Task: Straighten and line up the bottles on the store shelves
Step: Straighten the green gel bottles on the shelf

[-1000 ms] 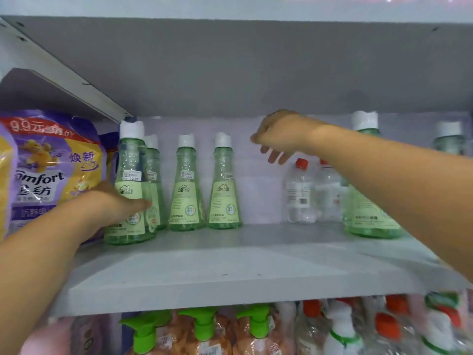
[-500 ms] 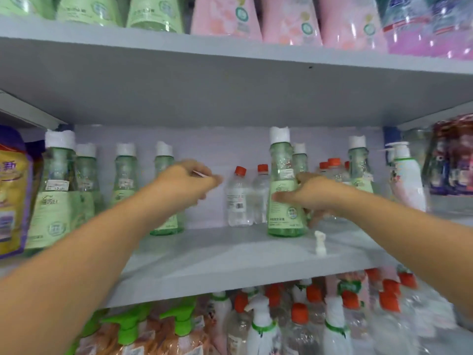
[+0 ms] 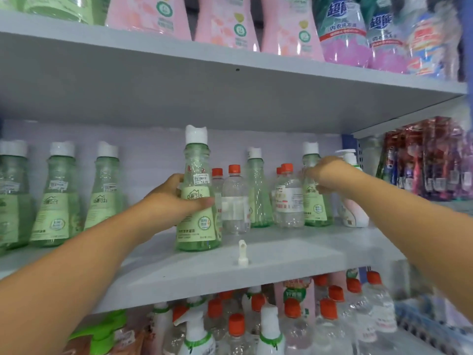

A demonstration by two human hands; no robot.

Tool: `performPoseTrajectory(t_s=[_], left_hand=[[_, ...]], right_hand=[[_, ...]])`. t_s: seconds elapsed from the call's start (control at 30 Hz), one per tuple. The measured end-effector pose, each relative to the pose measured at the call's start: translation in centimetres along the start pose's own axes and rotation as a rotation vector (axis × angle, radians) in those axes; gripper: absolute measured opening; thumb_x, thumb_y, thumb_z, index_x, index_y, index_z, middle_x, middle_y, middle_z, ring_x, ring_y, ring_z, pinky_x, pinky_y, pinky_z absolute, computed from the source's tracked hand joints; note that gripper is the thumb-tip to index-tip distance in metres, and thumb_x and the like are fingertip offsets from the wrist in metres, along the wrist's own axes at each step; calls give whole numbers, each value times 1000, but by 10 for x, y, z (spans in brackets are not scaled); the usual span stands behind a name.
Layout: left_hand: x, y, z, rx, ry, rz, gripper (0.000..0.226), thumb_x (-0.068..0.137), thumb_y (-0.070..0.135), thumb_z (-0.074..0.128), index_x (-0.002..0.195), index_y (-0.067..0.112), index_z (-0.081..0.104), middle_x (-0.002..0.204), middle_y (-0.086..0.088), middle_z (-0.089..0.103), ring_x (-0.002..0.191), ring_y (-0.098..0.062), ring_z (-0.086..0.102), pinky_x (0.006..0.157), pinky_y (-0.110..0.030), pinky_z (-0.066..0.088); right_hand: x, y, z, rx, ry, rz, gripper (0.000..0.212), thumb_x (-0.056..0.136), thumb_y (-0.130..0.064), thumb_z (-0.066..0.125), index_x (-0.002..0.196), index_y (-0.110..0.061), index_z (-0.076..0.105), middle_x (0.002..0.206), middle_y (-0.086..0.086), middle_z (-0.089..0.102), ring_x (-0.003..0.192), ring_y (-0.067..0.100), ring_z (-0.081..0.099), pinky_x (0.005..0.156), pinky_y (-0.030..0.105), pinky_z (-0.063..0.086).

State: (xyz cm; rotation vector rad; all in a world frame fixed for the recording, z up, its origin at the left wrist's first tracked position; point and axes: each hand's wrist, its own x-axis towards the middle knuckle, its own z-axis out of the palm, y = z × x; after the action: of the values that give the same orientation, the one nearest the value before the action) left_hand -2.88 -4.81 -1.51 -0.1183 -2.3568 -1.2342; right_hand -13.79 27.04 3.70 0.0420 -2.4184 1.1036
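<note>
On the middle shelf [image 3: 294, 254], my left hand [image 3: 176, 198] grips a tall green bottle with a white cap [image 3: 197, 196] that stands upright near the front. My right hand [image 3: 325, 174] reaches to the back right and curls round the neck of another green bottle [image 3: 316, 203]. Between them stand clear bottles with orange caps [image 3: 235, 201] and one more green bottle [image 3: 258, 190]. Three green bottles [image 3: 58, 196] stand in a row at the left.
A small white nozzle piece [image 3: 242, 253] lies on the shelf front. A white pump bottle [image 3: 354, 211] stands at the far right. Pink pouches [image 3: 225, 19] fill the shelf above; orange-capped and spray bottles [image 3: 258, 326] crowd the shelf below.
My left hand moved right and took hold of the front green bottle that my right hand held before. My right hand went further back right to another green bottle. The camera came closer.
</note>
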Motion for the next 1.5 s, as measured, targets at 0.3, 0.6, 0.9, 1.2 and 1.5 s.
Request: performPoseTrajectory(t_s=[0.3,0.6,0.9,1.2,1.5], left_hand=[[-3,-6,-2,35,51,4,67,72,58,83,127,44,49,112,12,71,96,-14,74,94,-46,58],[3,1,-1,2,15,-58,62,78,43,85,127,38,47,110,4,75,86,-13,78,77,-40,64],[-27,7,-35,135,32,-71,55,79,46,82,121,38,47,105,7,73,80,-10,77,71,-35,63],[-67,-39,-121,217,260,-146,81,77,53,82,144,36,38,109,16,65,94,-13,71,83,-40,60],[-65,-75,-177,271,306,-149,83,76,54,84,140,31,37,102,20,61,88,-3,65,72,-29,54]], right_hand=[[54,7,17,-127,-15,-50,37,102,-22,53,133,-1,57,95,5,53,74,17,49,68,26,46],[38,4,14,-221,103,-42,30,97,-32,64,106,-4,59,81,8,56,64,20,54,50,30,39],[-49,-3,-38,5,-81,-185,29,95,-41,69,106,-14,67,96,4,70,77,22,71,55,28,54],[-90,-71,14,199,-310,-324,31,86,-43,75,106,-19,71,108,2,73,99,18,70,73,35,63],[-128,-178,110,260,-598,-455,31,94,-36,71,116,-15,66,114,7,74,105,24,72,79,46,64]])
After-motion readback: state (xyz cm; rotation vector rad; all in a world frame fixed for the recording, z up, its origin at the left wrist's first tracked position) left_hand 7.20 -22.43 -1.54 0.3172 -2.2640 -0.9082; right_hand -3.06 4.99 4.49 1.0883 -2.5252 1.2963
